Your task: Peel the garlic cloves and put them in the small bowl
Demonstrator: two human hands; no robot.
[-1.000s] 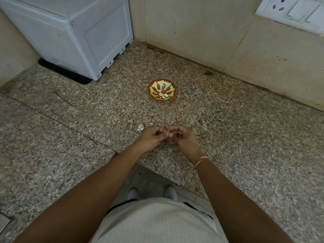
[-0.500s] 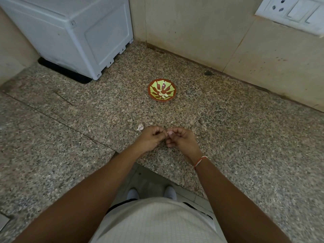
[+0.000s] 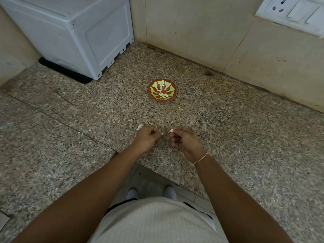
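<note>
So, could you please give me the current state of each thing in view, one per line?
Small bowl: upright on the counter, holding a few peeled cloves.
Left hand: pinching a small white bit, likely peel.
Right hand: pinching a garlic clove at its fingertips.
White scrap: lying on the counter beside the left hand.
Wall socket: nothing plugged in.

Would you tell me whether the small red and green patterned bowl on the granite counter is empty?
No, the small red and green patterned bowl already holds a few pale peeled garlic cloves.
</note>
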